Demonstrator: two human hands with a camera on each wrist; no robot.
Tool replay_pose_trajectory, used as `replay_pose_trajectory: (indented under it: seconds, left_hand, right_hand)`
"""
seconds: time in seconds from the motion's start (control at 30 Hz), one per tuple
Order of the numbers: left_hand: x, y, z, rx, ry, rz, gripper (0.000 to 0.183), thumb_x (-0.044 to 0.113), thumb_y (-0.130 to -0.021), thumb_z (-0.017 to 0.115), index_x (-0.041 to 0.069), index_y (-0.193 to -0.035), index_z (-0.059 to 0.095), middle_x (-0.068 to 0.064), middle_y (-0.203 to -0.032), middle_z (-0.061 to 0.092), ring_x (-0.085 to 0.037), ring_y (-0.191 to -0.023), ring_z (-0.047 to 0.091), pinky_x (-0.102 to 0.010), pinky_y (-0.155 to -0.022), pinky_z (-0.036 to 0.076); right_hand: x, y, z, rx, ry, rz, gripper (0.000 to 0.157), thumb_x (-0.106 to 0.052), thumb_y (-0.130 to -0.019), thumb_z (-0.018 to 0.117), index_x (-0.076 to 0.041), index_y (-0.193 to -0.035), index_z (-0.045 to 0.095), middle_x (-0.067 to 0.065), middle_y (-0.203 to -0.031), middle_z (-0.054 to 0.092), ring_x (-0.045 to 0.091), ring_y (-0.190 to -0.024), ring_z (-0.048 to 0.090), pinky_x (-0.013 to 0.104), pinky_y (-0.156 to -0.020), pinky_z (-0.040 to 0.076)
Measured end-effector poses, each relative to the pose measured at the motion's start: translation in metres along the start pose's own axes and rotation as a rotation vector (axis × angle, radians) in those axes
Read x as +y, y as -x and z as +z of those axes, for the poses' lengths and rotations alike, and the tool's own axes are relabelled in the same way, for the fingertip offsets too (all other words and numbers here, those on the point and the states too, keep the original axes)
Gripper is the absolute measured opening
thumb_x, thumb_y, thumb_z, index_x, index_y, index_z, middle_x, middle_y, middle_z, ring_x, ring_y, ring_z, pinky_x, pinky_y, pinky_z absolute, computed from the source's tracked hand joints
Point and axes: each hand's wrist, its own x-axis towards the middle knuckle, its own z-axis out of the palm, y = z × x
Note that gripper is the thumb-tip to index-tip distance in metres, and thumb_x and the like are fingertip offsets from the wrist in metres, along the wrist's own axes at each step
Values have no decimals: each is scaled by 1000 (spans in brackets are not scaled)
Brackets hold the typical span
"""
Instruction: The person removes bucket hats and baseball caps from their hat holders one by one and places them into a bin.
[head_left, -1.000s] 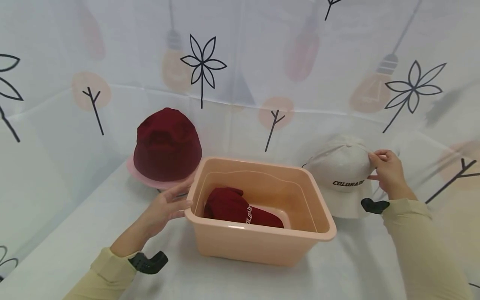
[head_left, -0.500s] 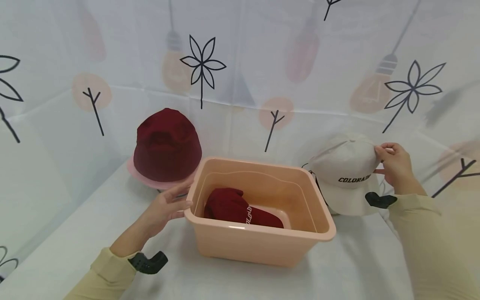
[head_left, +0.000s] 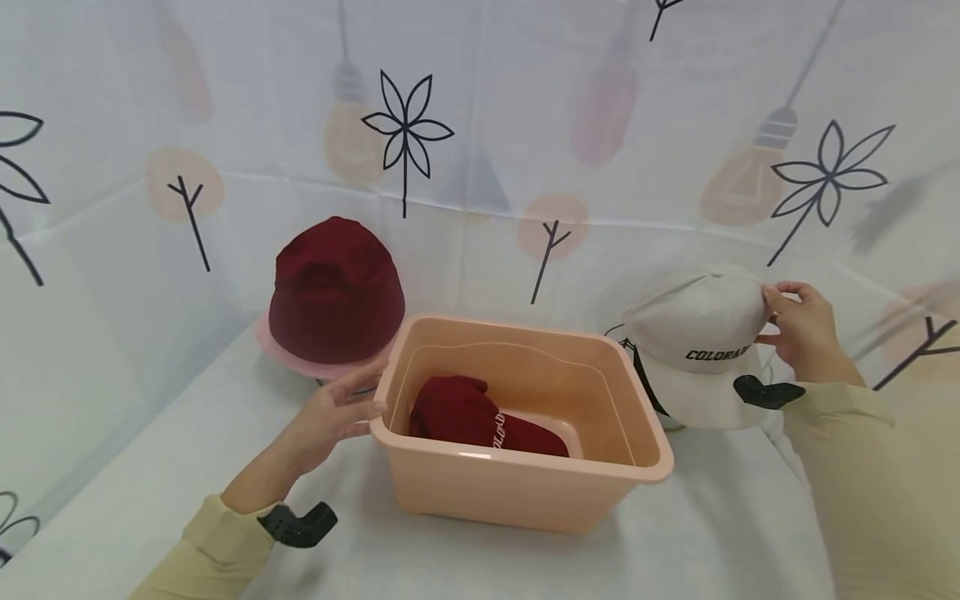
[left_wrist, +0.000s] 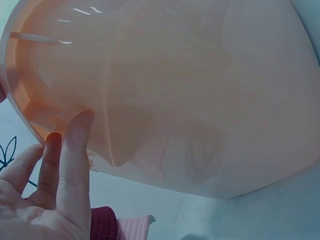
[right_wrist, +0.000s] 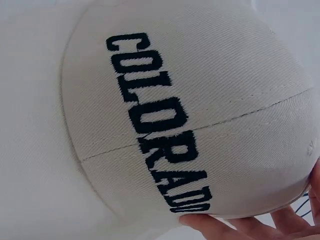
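In the head view a peach plastic bin [head_left: 495,487] stands at the centre, with a dark red baseball cap [head_left: 453,408] lying inside. My left hand [head_left: 322,427] holds the bin by its left rim, thumb at the edge. Seen from the left wrist, the fingertips [left_wrist: 80,120] lie against the outer wall just below the rim. To the right of the bin, my right hand [head_left: 808,329] pinches the side of an off-white baseball cap [head_left: 693,312] lettered COLORADO. In the right wrist view, its fingers [right_wrist: 205,225] curl at the cap's lower edge.
A dark red bucket hat [head_left: 333,308] sits at the back left over a pink brim [head_left: 272,346], close to my left hand. Behind everything hangs a patterned cloth [head_left: 480,125]; a white cloth [head_left: 345,558] covers the table.
My right hand has moved right and slightly up, drawing the off-white cap with it, and a black strap at its left side now shows. The left hand and bin stay put.
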Motion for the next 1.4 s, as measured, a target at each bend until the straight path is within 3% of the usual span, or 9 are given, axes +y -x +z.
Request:
replay_pose_trajectory:
  seconds: [0.13, 0.23, 0.3, 0.5, 0.63, 0.83, 0.97, 1.17, 1.4]
  left_hand:
    - [0, 0, 0, -3, 4, -2, 68, 13, -87, 64, 12, -146, 30, -18, -143, 33, -38, -126, 37, -42, -87, 49]
    - [0, 0, 0, -7, 2, 1, 68, 12, -87, 63, 12, -146, 30, -18, -143, 32, -38, -126, 36, -42, -87, 49]
    - [1, 0, 0, -10, 0, 1, 67, 12, -87, 63, 13, -146, 30, -19, -144, 32, -38, -127, 36, -42, -87, 48]
    - [3, 0, 1, -4, -6, -5, 68, 13, -87, 63, 13, -146, 31, -19, -144, 32, -39, -126, 36, -43, -87, 48]
    - [1, -1, 0, -7, -3, -4, 68, 12, -87, 63, 14, -146, 31, -19, -144, 32, -39, -126, 36, -43, -87, 48]
    - [1, -1, 0, -2, -3, -2, 68, 13, -87, 64, 13, -146, 31, -19, -144, 32, -39, -126, 37, -43, -87, 48]
    - [2, 1, 1, -1, 3, -1, 68, 12, -87, 64, 12, -146, 30, -19, -143, 33, -39, -126, 37, -43, -86, 49]
    - [3, 1, 2, -2, 3, -3, 67, 12, -87, 63, 12, -146, 31, -19, -143, 33, -38, -126, 38, -42, -87, 49]
    - [3, 1, 2, 2, 5, -9, 68, 12, -86, 64, 12, -146, 32, -19, -142, 33, -38, -126, 38, -42, -87, 48]
  right_hand:
    - [-5, 0, 3, 37, 38, 10, 22, -33, -84, 62, -22, -98, 48, -7, -101, 47, 16, -100, 45, 50, -64, 52]
    - [-11, 2, 7, 65, 54, 13, 20, -34, -86, 60, -24, -98, 48, -6, -104, 44, 21, -113, 38, 62, -94, 29]
    - [-15, 3, 10, 76, 44, 15, 18, -33, -87, 60, -24, -97, 48, -6, -103, 44, 20, -112, 38, 61, -100, 16]
    - [-19, -4, 7, 95, 46, 13, 16, -29, -89, 60, -22, -97, 48, -5, -100, 45, 10, -88, 42, 64, -99, 16]
    - [-8, -34, -9, 129, 49, -3, 19, -31, -85, 65, -24, -97, 51, -8, -94, 51, 9, -84, 47, 71, -75, 37]
    - [3, -69, -22, 165, 46, 7, 23, -33, -82, 69, -26, -98, 54, -7, -96, 51, 11, -87, 52, 74, -57, 35]
    - [-6, -51, -8, 176, 53, 15, 19, -31, -84, 67, -23, -95, 53, -5, -96, 48, 16, -95, 50, 78, -74, 27]
    - [-32, -5, 21, 150, 97, 43, 11, -30, -92, 55, -25, -98, 48, -7, -101, 40, 16, -118, 32, 61, -99, 20]
    - [-42, 4, 33, 139, 94, 9, 10, -28, -92, 57, -24, -95, 49, -7, -100, 44, 8, -97, 43, 58, -99, 21]
